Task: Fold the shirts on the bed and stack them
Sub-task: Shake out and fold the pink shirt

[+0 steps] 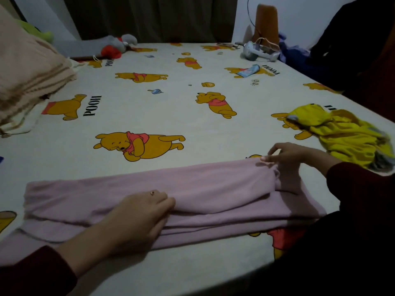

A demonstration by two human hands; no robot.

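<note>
A pink shirt (213, 189) lies across the near part of the bed (132, 116), folded lengthwise into a long band. My left hand (136, 216) lies on its middle, fingertips tucked under a folded edge. My right hand (286, 155) is at the shirt's far right end, thumb and fingers pinching the top layer there. A crumpled yellow shirt (350, 137) lies unfolded near the bed's right edge, apart from both hands.
Stacked beige pillows (27, 71) fill the far left. Plush toys (116, 47) lie at the head of the bed. A white device with cables (258, 52) and a small blue packet (249, 71) sit far right. Dark clothes (299, 56) are heaped beyond the right edge.
</note>
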